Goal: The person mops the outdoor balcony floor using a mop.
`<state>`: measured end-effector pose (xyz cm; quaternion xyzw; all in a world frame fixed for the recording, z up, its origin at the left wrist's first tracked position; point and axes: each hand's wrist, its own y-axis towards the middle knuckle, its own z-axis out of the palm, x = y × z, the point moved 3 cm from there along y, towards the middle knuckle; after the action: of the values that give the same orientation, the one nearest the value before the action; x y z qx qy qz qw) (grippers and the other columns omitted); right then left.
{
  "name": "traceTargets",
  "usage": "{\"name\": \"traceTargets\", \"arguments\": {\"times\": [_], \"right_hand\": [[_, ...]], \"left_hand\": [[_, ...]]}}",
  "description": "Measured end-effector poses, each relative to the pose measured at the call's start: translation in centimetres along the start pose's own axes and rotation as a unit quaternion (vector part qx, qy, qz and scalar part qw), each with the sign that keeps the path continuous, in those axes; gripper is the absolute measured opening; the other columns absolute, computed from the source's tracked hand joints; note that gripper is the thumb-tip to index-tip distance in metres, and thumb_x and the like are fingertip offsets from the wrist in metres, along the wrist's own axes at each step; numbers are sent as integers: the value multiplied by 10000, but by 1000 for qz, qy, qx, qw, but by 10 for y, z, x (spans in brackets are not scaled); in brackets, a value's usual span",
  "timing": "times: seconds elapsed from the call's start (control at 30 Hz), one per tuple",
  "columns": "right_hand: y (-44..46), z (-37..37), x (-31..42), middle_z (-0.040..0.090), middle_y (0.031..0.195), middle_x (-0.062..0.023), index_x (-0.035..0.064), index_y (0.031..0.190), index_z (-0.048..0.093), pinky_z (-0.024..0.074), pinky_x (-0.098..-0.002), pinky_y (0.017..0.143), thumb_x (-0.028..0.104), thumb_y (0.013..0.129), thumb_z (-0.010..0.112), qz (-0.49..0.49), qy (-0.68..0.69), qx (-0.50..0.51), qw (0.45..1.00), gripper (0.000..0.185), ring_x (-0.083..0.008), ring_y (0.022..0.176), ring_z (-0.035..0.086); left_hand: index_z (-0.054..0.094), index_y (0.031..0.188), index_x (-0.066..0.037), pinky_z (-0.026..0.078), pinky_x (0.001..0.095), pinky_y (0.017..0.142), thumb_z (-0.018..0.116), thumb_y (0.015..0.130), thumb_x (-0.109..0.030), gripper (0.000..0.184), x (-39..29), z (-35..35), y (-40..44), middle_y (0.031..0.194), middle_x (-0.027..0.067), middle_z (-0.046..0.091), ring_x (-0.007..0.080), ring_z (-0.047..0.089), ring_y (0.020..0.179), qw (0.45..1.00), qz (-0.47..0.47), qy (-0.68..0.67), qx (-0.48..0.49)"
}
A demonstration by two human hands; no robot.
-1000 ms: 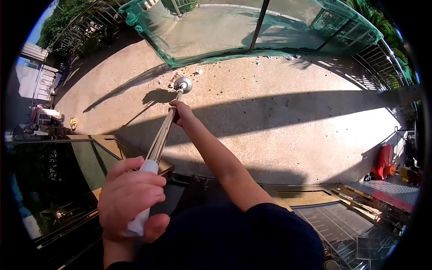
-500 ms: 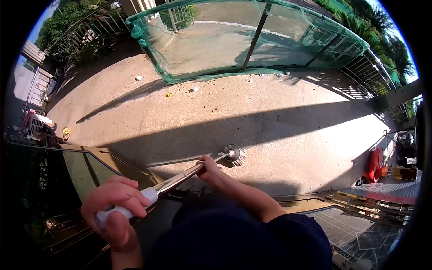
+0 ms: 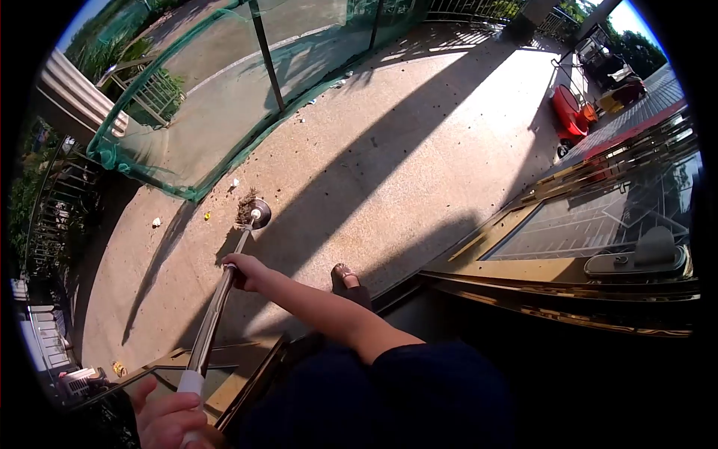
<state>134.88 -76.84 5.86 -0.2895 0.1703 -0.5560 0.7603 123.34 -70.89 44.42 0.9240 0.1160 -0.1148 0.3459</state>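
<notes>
A long metal pole point(image 3: 213, 318) runs from the lower left out over the floor. My right hand point(image 3: 245, 271) is closed round its middle, with the arm stretched forward. At the bottom left edge, my left hand point(image 3: 170, 420) holds the white grip point(image 3: 191, 382) at the near end, partly cut off by the frame. The pole's far end carries a round dark head point(image 3: 259, 214) with brownish strands point(image 3: 245, 209) fanning out on one side. Small white and yellow scraps point(image 3: 207, 216) lie on the floor beside the head.
Green netting point(image 3: 196, 196) on a dark frame stands across the upper left. My sandalled foot point(image 3: 345, 276) is on the concrete floor point(image 3: 389, 224). Gold-coloured door frames point(image 3: 501, 236) border the lower right and lower left. A red object point(image 3: 570, 111) stands at the upper right.
The pole's head has swung away from me and to the left. Both hands have moved with the pole and still hold it. The view has turned, and a foot now shows.
</notes>
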Motion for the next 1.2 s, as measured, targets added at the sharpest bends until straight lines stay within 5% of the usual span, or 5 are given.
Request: {"name": "traceTargets", "arguments": {"times": [0.13, 0.8, 0.87, 1.0, 1.2], "right_hand": [[-64, -34, 26, 447, 497, 5, 121, 585, 424, 329, -242, 360, 146, 688, 511, -94, 63, -63, 992, 138, -105, 429, 440], [-204, -299, 198, 350, 445, 4, 105, 527, 336, 328, -237, 371, 66, 699, 395, -305, 395, -261, 826, 186, -106, 380, 365], [-206, -334, 215, 342, 439, 24, 119, 520, 338, 307, -217, 361, 86, 706, 401, -262, 375, -252, 853, 199, -87, 380, 361], [-196, -382, 253, 336, 434, 19, 96, 568, 326, 315, -180, 319, 33, 699, 436, -229, 353, -290, 860, 182, -77, 349, 369], [-116, -329, 237, 357, 436, -6, 89, 546, 334, 322, -196, 342, 39, 700, 454, -137, 230, -331, 905, 201, -97, 356, 368]], "left_hand": [[435, 847, -69, 345, 437, 724, 337, 775, -177, 163, 17, -11, -30, 455, -15, 351, 129, 403, 432, 967, 3, -199, -157], [325, 1208, -61, 284, 325, 896, 472, 703, -121, 530, 34, 281, 52, 1221, 228, 306, 254, 341, 1128, 628, -308, -414, 582], [240, 1243, -68, 404, 318, 775, 466, 715, -133, 578, 43, 334, 15, 1105, 193, 432, 222, 486, 972, 681, -189, -393, 588], [430, 905, -72, 350, 191, 312, 482, 767, -197, 193, 36, 422, 16, 629, -1, 469, 46, 430, 399, 319, -532, -485, 617], [437, 879, -97, 315, 160, 279, 460, 804, -222, 148, 68, 355, -19, 582, -17, 453, 29, 402, 369, 345, -649, -489, 469]]}}
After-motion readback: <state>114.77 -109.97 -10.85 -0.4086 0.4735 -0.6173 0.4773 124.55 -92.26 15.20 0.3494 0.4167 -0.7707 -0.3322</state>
